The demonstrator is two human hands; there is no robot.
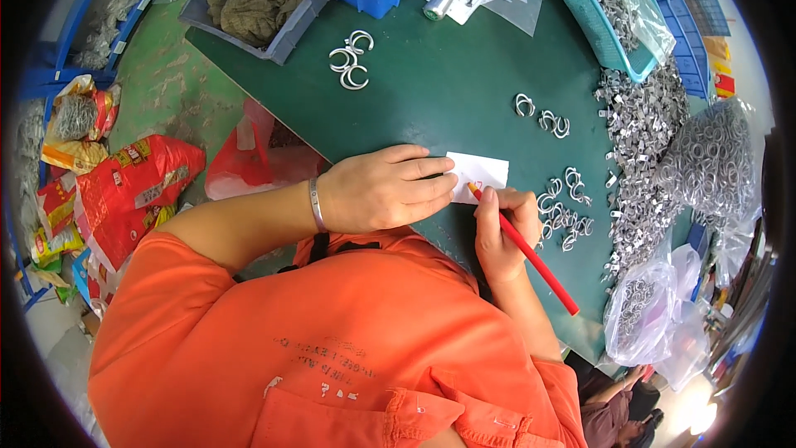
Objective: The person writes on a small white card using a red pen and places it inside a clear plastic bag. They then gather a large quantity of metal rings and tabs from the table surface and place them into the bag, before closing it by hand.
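Note:
A small white paper slip (481, 168) lies on the green table near its front edge, with a few red marks on it. My left hand (385, 189) rests flat across the slip's left side, fingers stretched out and holding nothing. In my right hand (506, 232) is a red pencil (535, 257), its tip touching the slip and its long end slanting down to the right. Just right of that hand sits a loose group of silver metal rings (564, 214). Three more open rings (348, 60) lie at the far left, and another few rings (543, 116) lie beyond the slip.
Many small metal clips (643, 149) cover the table's right side beside a bag of rings (713, 158). A turquoise basket (580, 4) stands at the far right. At the far left are a grey bin (286, 41) with brown cloth and a blue tray (373, 0). Another person (609, 411) is at lower right.

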